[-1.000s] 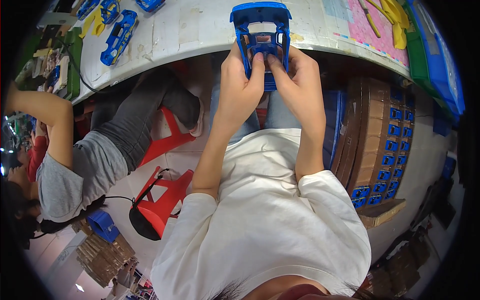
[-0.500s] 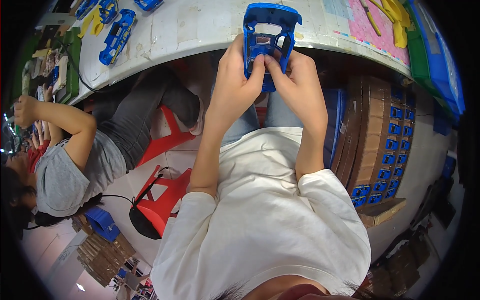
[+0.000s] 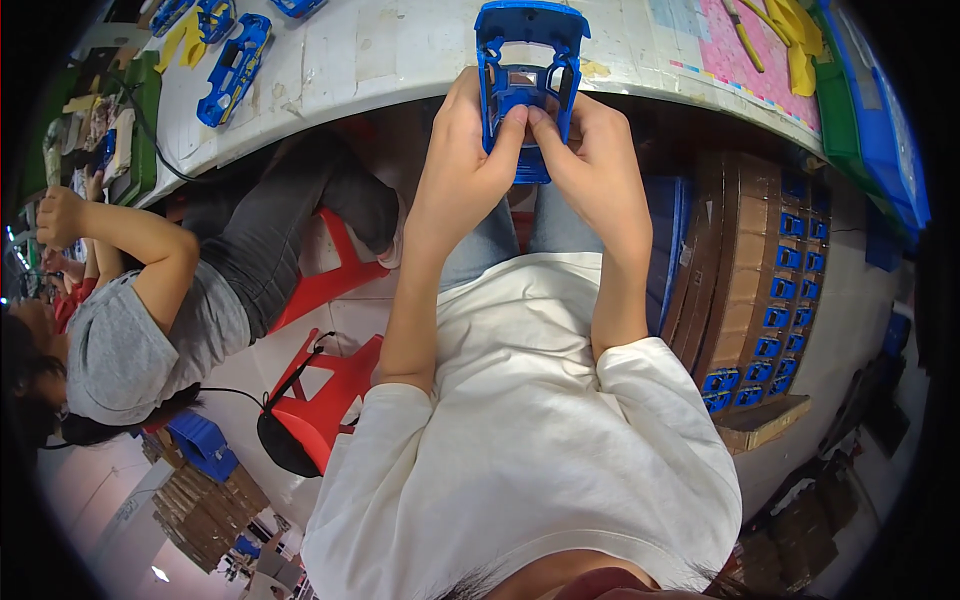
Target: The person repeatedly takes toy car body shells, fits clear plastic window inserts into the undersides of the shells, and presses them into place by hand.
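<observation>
A blue plastic toy car body shell [image 3: 530, 22] is held upright between both hands, just over the near edge of the white table [image 3: 385, 65], its hollow inside facing me. My left hand [image 3: 465, 150] is closed round its left side. Round the right side wraps my right hand [image 3: 590, 150]. Both thumbs press side by side on the inner part of the shell, low in the middle. The fingers behind the shell are mostly hidden.
More blue car shells [image 3: 235, 70] lie on the table at the left. At the right are a yellow-handled tool [image 3: 743, 38], a yellow cloth [image 3: 797, 45] and a blue bin [image 3: 880, 120]. A carton of blue shells [image 3: 775, 318] stands below right. A co-worker [image 3: 160, 330] sits left, near a red stool [image 3: 320, 400].
The car shell has shifted slightly left and tilted a little in my hands. My thumbs stay pressed on it. The co-worker's raised hand now holds up a pale object.
</observation>
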Tool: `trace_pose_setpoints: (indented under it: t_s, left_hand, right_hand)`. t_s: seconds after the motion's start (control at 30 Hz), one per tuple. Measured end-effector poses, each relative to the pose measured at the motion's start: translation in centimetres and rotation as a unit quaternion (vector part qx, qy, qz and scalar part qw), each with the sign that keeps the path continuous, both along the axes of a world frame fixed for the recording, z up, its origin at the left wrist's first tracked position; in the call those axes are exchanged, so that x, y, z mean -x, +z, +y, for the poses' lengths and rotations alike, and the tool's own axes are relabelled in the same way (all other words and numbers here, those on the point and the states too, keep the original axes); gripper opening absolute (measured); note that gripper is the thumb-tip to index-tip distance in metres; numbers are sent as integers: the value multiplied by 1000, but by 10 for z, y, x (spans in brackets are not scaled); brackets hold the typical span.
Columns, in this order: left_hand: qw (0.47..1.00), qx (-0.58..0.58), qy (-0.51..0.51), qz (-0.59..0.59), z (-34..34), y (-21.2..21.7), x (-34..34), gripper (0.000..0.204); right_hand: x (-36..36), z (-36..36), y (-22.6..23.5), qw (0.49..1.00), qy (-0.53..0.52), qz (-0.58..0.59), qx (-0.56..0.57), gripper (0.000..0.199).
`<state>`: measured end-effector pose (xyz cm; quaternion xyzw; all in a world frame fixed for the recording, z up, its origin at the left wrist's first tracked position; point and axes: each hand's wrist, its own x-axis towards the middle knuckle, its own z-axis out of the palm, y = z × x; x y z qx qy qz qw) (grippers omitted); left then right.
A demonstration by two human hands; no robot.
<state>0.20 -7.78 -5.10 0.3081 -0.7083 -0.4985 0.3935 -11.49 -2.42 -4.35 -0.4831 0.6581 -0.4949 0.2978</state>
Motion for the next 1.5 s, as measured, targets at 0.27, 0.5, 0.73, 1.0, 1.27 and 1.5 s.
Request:
trace_pose_setpoints:
  t_s: [0.27, 0.5, 0.73, 1.0, 1.27, 1.5]
  left_hand:
    - [999, 6, 13, -37, -2, -5, -4, 28]
    - [998, 29, 29, -49, -1, -5, -3, 25]
    - [997, 29, 35, -63, 0, 4, 0, 23]
    - [998, 9, 52, -30, -1, 16, 3, 28]
    - [991, 31, 100, -87, 0, 26, 8, 73]
    - [985, -5, 173, -24, -73, 36, -53, 50]
  right_hand:
    - [0, -2, -3, 1000, -4, -25, 10, 20]
    - [-6, -2, -2, 999, -23, -30, 31, 17]
    - [-6, -4, -2, 997, -44, -41, 41, 17]
    - [-5, -7, 2, 998, -19, -48, 35, 16]
    - [-18, -12, 0, 997, -32, -3, 65, 20]
    - [-20, -6, 11, 984, 89, -94, 126, 60]
